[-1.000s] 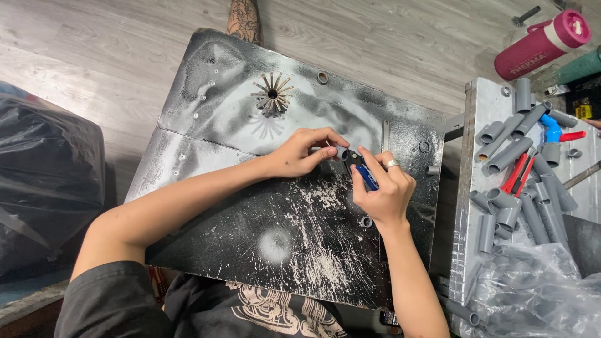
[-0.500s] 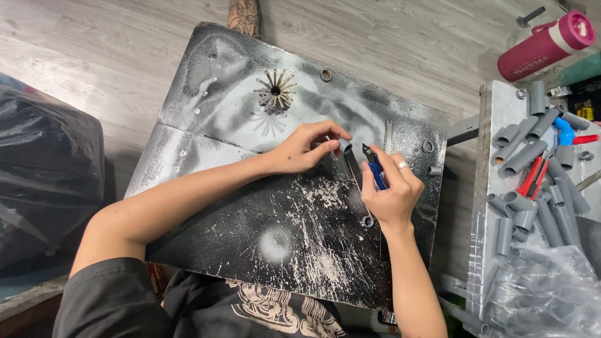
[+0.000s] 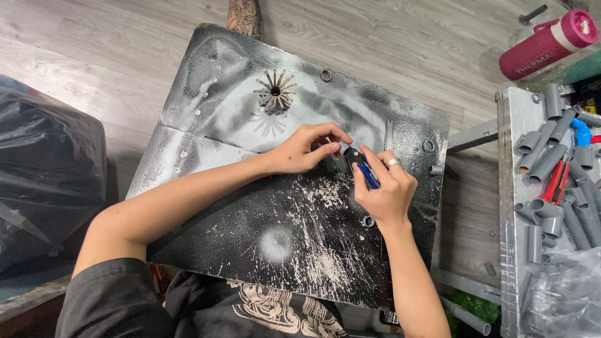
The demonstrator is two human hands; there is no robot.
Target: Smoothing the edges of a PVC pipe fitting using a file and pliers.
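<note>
My floor-level home workshop: paint-scarred black work board [image 3: 250, 238] centre, tray of grey pipe fittings [image 3: 551, 188] at three o'clock.

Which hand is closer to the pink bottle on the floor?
Right. The right hand lies on the black board, left of and below the pink bottle; the left hand is farther left.

Blue-handled pliers [image 3: 363, 168] with dark jaws, tilted, gripped in the right hand [image 3: 385, 191], jaws meeting a small grey piece [image 3: 332, 150] pinched by the left hand [image 3: 307, 150], near the desk's [image 3: 206, 112] far right edge
</note>
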